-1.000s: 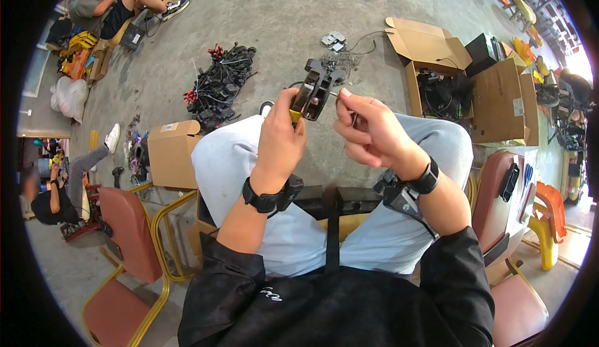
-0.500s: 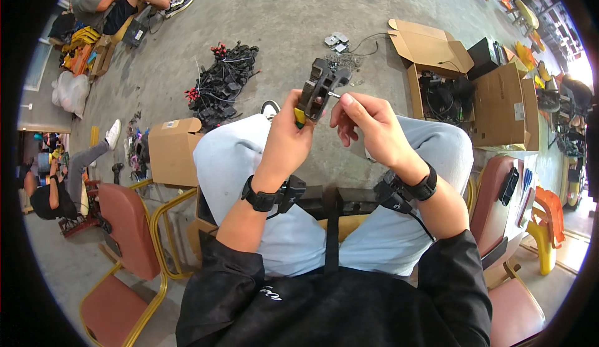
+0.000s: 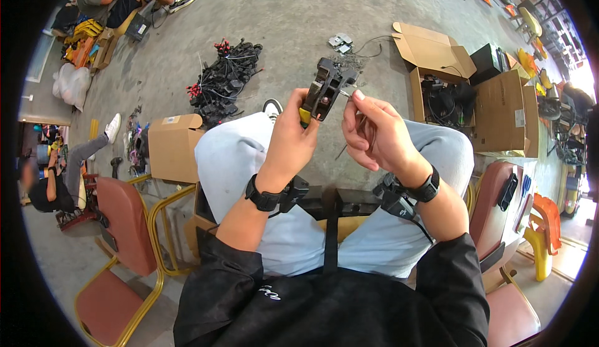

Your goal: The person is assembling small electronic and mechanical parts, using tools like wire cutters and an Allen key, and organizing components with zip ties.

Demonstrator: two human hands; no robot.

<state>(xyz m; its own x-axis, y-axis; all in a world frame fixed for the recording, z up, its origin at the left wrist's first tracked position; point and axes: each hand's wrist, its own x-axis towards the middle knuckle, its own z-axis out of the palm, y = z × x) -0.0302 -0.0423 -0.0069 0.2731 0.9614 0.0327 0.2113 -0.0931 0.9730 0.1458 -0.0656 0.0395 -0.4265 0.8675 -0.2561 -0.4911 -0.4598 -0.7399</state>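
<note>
Out in front of my knees, my left hand [image 3: 292, 125] is closed around a black plastic part [image 3: 326, 92] with openings in its side. A yellow-and-black piece [image 3: 305, 115], perhaps a tool handle, shows between the fingers and that part; its kind is unclear. My right hand [image 3: 379, 130] is closed, thumb and forefinger pinching a thin metal piece [image 3: 345, 93] that points toward the part's right side. Whether its tip touches the part I cannot tell. The right hand's other fingers are curled.
Bundled black cabled parts [image 3: 228, 79] lie on the floor ahead, left of small silver pieces [image 3: 340, 43]. An open cardboard box [image 3: 417, 94] stands at the right, a closed carton [image 3: 171, 150] at the left. Chairs [image 3: 128, 222] flank me. Two other people sit at the left.
My right hand has shifted right and its fingers have curled further, the metal piece still pinched. The black part, held in my left hand, has moved slightly right.
</note>
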